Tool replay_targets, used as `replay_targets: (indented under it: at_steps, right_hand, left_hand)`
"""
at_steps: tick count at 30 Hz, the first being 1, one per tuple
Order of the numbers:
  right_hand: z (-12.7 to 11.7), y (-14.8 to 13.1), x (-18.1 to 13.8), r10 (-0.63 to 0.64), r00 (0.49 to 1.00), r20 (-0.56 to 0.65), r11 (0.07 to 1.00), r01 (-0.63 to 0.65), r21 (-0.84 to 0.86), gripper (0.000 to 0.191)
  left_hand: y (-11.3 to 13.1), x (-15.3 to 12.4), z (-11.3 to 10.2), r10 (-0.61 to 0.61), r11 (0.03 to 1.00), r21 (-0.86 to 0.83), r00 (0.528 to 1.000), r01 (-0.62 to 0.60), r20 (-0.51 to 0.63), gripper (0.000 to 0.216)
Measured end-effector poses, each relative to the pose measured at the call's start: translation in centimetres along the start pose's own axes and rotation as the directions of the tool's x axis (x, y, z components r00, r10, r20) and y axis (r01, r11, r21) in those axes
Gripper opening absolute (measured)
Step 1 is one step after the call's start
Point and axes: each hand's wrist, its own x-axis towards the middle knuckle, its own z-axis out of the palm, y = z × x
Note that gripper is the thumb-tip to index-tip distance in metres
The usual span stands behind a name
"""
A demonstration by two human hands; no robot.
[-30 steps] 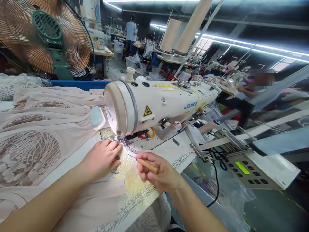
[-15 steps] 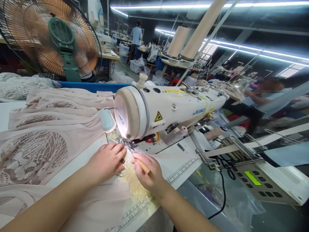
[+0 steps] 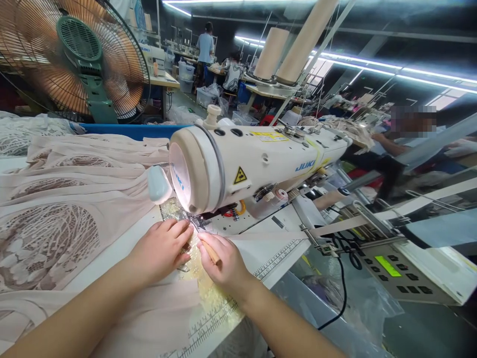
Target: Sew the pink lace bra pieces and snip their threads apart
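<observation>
Left hand (image 3: 164, 248) flat, grip loose, pressed lace cloth (image 3: 208, 293) on tabletop (image 3: 272, 248), just beside presser foot (image 3: 194, 220) of sewing machine (image 3: 257, 159). Right hand (image 3: 225, 266) grip closed round wooden-handled tool (image 3: 212, 252), tip at foot. Risks, as judged: fingertips that near needle could get pricked; tool tip could snag lace.

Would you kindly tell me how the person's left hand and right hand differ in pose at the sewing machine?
The left hand lies palm down, fingertips on the yellowish lace, and holds nothing. The right hand is curled, pinching a wooden-handled tool. The left hand's fingers are stretched out, while the right hand's are bent. Both are close under the head of the sewing machine.
</observation>
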Motion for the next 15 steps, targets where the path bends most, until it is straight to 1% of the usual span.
replay_targets:
  at_steps: [8, 15]
  right_hand:
    - [-0.18, -0.19, -0.08, -0.003, 1.000, 0.016, 1.000, 0.003, -0.031, 0.025]
    - [-0.67, -0.23, -0.14, 0.055, 0.996, 0.069, 0.997, -0.058, 0.046, 0.026]
  left_hand:
    - [0.01, -0.08, 0.02, -0.005, 1.000, -0.004, 1.000, 0.005, 0.003, 0.041]
    - [-0.02, -0.06, 0.23, -0.005, 1.000, 0.011, 1.000, 0.005, 0.004, 0.043]
